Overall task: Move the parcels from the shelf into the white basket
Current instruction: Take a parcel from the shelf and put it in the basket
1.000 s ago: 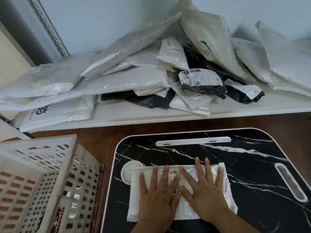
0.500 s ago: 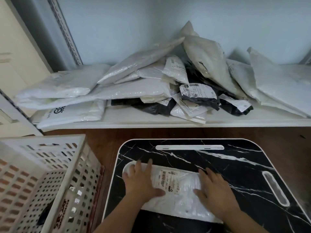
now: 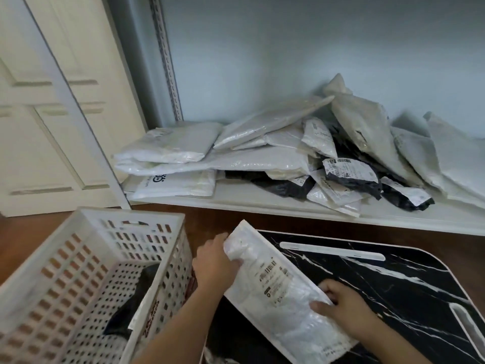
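Observation:
A white plastic parcel with a printed label is lifted and tilted above the left edge of the black marble-pattern lap tray. My left hand grips its upper left end, thumb curled over the top. My right hand grips its right edge. The white perforated basket stands just left of the parcel, with a dark parcel lying inside. A heap of white and black parcels lies on the white shelf behind.
A cream panelled door and a white slanted post stand at the left. A slotted metal shelf upright rises by the pale blue wall. Brown wooden floor shows between shelf, basket and tray.
Both hands went from pressing flat on the parcel to gripping its ends. The parcel has been lifted off the tray and swung left toward the basket. The view has turned left.

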Demonstrator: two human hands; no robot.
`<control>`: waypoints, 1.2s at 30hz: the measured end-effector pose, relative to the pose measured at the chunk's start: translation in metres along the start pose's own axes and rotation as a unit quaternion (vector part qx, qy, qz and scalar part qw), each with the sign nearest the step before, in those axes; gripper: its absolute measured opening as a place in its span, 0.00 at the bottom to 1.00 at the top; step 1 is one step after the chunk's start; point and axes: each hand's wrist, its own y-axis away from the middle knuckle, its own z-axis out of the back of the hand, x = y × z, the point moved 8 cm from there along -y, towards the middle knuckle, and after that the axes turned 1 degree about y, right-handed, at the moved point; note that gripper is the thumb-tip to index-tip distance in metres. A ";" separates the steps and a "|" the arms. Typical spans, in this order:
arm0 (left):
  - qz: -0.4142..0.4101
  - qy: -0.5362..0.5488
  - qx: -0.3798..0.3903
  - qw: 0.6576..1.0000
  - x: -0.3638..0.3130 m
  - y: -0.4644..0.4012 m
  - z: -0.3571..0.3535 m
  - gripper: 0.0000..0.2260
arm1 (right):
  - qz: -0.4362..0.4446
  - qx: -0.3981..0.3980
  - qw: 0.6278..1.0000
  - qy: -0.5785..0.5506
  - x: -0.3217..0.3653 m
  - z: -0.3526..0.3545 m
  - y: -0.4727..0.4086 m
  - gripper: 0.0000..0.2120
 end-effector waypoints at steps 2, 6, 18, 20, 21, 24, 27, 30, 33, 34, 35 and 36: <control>0.063 0.045 -0.034 0.996 0.016 -0.003 0.024 0.45 | 0.022 -0.010 0.997 -0.069 0.036 -0.008 0.000 0.07; 0.192 0.428 0.035 0.882 0.049 0.002 0.046 0.47 | 0.075 -0.028 0.982 -0.170 0.115 -0.039 0.000 0.05; 0.127 0.492 0.112 0.854 0.223 -0.003 0.134 0.24 | 0.155 0.076 0.985 -0.002 0.228 -0.249 -0.023 0.08; 0.166 0.505 0.086 0.843 0.272 -0.002 0.137 0.24 | 0.194 0.061 0.973 0.114 0.236 -0.269 -0.031 0.10; 0.188 0.493 0.080 0.846 0.295 0.000 0.134 0.25 | 0.217 0.055 0.960 0.167 0.241 -0.278 -0.035 0.12; 0.248 0.293 0.092 0.919 0.360 -0.004 0.107 0.35 | 0.294 0.059 0.893 0.336 0.257 -0.305 -0.045 0.18; 0.295 0.188 0.173 0.921 0.385 -0.017 0.055 0.42 | 0.323 0.084 0.820 0.465 0.255 -0.334 -0.062 0.25; 0.288 0.148 0.206 0.924 0.379 -0.043 0.013 0.40 | 0.316 0.107 0.766 0.549 0.244 -0.358 -0.080 0.32; 0.286 0.083 0.231 0.926 0.370 -0.065 -0.026 0.32 | 0.312 0.093 0.724 0.608 0.235 -0.369 -0.091 0.36; 0.287 0.070 0.242 0.924 0.369 -0.070 -0.038 0.30 | 0.311 0.082 0.721 0.614 0.234 -0.370 -0.092 0.37; 0.287 0.070 0.237 0.926 0.371 -0.078 -0.046 0.27 | 0.311 0.072 0.723 0.613 0.235 -0.370 -0.092 0.37; 0.275 0.057 0.232 0.932 0.377 -0.086 -0.055 0.25 | 0.310 0.065 0.728 0.608 0.235 -0.370 -0.092 0.37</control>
